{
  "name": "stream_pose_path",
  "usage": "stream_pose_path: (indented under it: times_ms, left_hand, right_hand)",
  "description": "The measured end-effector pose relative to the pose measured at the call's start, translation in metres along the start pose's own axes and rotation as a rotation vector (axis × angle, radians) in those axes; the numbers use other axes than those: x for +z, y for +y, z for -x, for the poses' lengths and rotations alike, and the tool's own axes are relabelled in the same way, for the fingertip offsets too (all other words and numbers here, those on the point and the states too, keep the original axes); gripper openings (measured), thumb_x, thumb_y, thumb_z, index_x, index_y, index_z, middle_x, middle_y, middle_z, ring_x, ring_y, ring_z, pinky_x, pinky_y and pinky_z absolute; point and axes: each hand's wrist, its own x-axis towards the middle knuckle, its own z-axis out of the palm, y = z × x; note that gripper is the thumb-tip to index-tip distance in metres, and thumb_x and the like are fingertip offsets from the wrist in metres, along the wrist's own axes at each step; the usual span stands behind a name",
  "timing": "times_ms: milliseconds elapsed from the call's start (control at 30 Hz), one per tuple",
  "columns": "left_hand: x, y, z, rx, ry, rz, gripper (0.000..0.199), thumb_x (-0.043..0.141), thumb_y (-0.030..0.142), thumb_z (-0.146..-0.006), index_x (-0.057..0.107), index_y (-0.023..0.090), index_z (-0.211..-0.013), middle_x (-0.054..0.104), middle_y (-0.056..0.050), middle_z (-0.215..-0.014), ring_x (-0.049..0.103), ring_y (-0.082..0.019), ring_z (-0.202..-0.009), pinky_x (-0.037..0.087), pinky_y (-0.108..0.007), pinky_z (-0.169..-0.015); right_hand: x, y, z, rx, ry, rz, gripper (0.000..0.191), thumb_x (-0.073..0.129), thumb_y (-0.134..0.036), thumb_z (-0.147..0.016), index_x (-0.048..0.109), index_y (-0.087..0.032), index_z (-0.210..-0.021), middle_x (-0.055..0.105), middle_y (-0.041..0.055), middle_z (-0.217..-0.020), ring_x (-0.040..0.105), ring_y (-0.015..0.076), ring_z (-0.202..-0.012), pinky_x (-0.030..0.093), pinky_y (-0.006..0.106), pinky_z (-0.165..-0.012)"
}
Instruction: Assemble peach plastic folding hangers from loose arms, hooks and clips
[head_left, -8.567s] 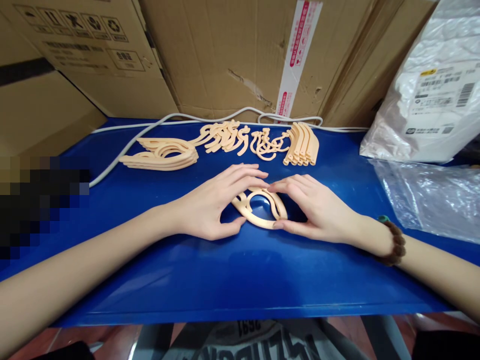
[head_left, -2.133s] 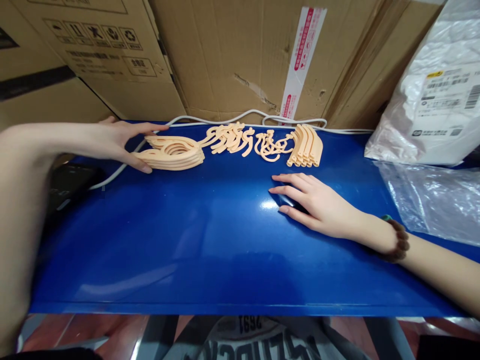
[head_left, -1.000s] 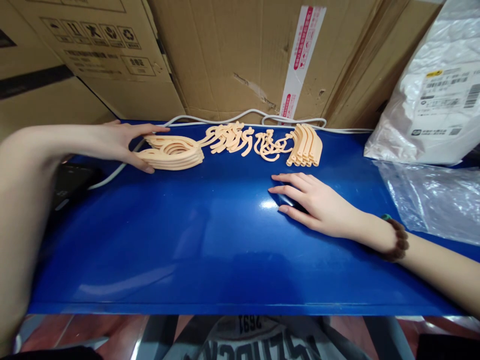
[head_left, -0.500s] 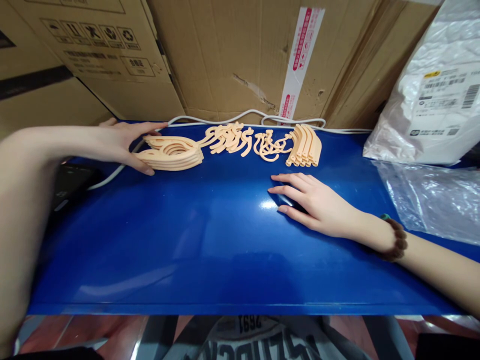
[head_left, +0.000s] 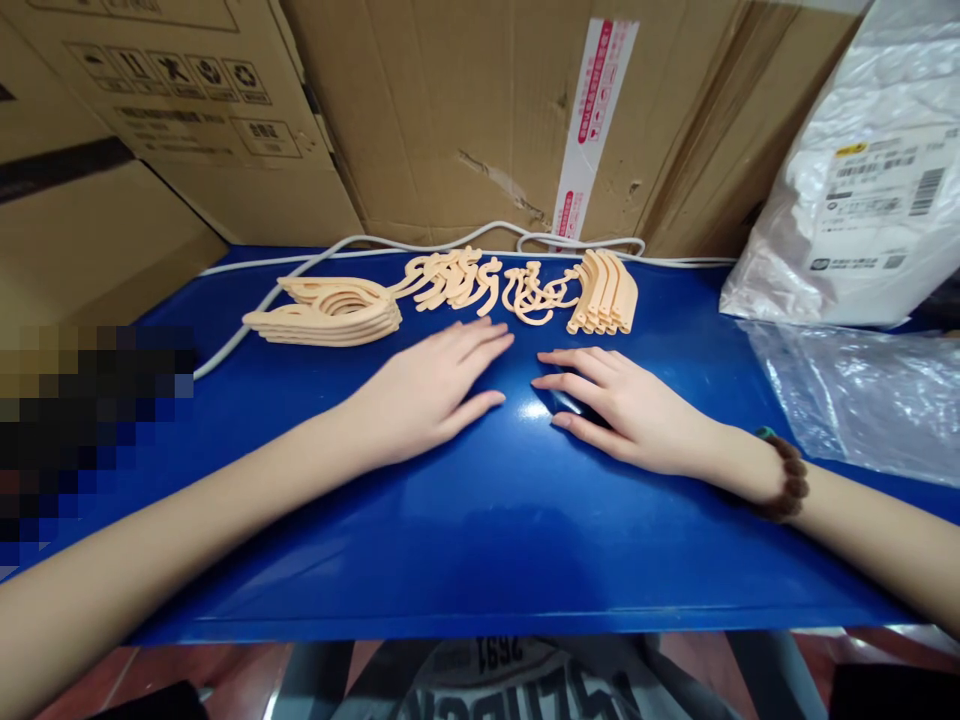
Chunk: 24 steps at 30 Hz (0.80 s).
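Note:
My left hand (head_left: 431, 388) is open over the blue table (head_left: 420, 560), fingers stretched out and nothing in them. Facing it, my right hand (head_left: 626, 405) rests on the table with its fingers apart, also holding nothing. Beyond the left hand lies a stack of beige curved plastic pieces (head_left: 322, 325) with oval openings. To its right is a pile of small curved beige pieces (head_left: 454, 278), then several loose beige hooks (head_left: 532, 295). Nearest the right hand, just behind it, a neat bundle of beige hollow arms (head_left: 604, 295) sits.
Cardboard boxes (head_left: 450, 110) stand along the back and left. A white cable (head_left: 360, 240) runs behind the pieces and curls down at left. A white plastic parcel (head_left: 847, 190) and a clear plastic bag (head_left: 877, 400) lie at right. The left edge is pixelated.
My left hand has left the stack of beige curved pieces and moved right, to the table's middle. The stack stays in about the same place, and my right hand has hardly moved.

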Motion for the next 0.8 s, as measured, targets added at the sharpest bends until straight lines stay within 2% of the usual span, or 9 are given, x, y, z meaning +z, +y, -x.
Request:
stream_pose_path:
  times_ms: [67,167,467,533,600,667,700,800]
  left_hand:
    - [0.007,0.001,0.000,0.041,-0.052,0.030,0.057,0.030,0.047,-0.103,0.039,0.014,-0.148,0.041,-0.012,-0.155,0.036,-0.025,-0.144,0.029,-0.042,-0.120]
    - [0.007,-0.004,0.000,0.072,-0.098,0.073,0.056,0.028,0.048,-0.104,0.041,0.016,-0.148,0.040,-0.010,-0.155,0.038,-0.022,-0.143,0.030,-0.040,-0.120]
    - [0.006,-0.006,0.000,0.074,-0.095,0.070,0.056,0.029,0.049,-0.103,0.040,0.018,-0.149,0.040,-0.009,-0.156,0.038,-0.024,-0.143,0.031,-0.042,-0.120]
    - [0.007,-0.007,0.000,0.072,-0.094,0.071,0.056,0.030,0.049,-0.103,0.040,0.018,-0.149,0.040,-0.009,-0.156,0.039,-0.024,-0.142,0.030,-0.041,-0.120]
    - [0.006,-0.007,0.000,0.077,-0.096,0.072,0.056,0.029,0.048,-0.104,0.041,0.017,-0.148,0.040,-0.009,-0.156,0.039,-0.023,-0.142,0.030,-0.041,-0.120]
    - [0.006,-0.007,-0.001,0.080,-0.099,0.072,0.055,0.029,0.047,-0.104,0.042,0.016,-0.148,0.040,-0.009,-0.156,0.039,-0.023,-0.142,0.030,-0.041,-0.120]
    - [0.005,-0.007,-0.001,0.081,-0.101,0.071,0.055,0.029,0.047,-0.104,0.042,0.016,-0.148,0.040,-0.009,-0.156,0.039,-0.023,-0.142,0.030,-0.041,-0.120]
    - [0.005,-0.007,0.000,0.080,-0.107,0.071,0.055,0.031,0.047,-0.104,0.041,0.017,-0.148,0.040,-0.009,-0.156,0.039,-0.023,-0.142,0.031,-0.042,-0.120]
  right_hand:
    - [0.000,0.000,0.000,-0.002,0.002,-0.001,0.040,0.045,-0.040,-0.100,0.056,-0.020,-0.133,0.050,0.0144,-0.145,0.051,0.0290,-0.126,0.042,0.050,-0.104]
    - [0.000,0.000,0.000,-0.003,0.001,0.004,0.040,0.044,-0.040,-0.100,0.056,-0.020,-0.133,0.050,0.0141,-0.145,0.051,0.0287,-0.127,0.042,0.049,-0.105]
    - [-0.004,-0.002,-0.002,-0.011,-0.023,-0.006,0.039,0.045,-0.041,-0.100,0.058,-0.020,-0.130,0.052,0.0141,-0.141,0.053,0.0278,-0.124,0.043,0.048,-0.105]
    - [-0.011,0.001,-0.006,0.011,0.027,-0.012,0.036,0.045,-0.042,-0.100,0.061,-0.020,-0.124,0.055,0.0138,-0.134,0.055,0.0268,-0.119,0.045,0.044,-0.102]
    - [-0.022,0.011,-0.012,0.099,0.159,0.015,0.033,0.046,-0.041,-0.099,0.065,-0.020,-0.115,0.058,0.0141,-0.123,0.057,0.0276,-0.113,0.047,0.044,-0.098]
    - [-0.036,0.030,-0.019,0.272,0.294,0.056,0.031,0.047,-0.042,-0.097,0.066,-0.021,-0.109,0.060,0.0134,-0.116,0.058,0.0300,-0.107,0.048,0.047,-0.094]
    - [-0.042,0.042,-0.023,0.361,0.324,0.064,0.031,0.047,-0.043,-0.096,0.066,-0.021,-0.108,0.062,0.0124,-0.108,0.060,0.0298,-0.100,0.049,0.047,-0.089]
    - [-0.054,0.081,-0.033,0.648,0.314,0.069,0.041,0.055,-0.045,-0.090,0.060,-0.018,-0.122,0.066,0.0087,-0.093,0.063,0.0278,-0.084,0.050,0.045,-0.080]
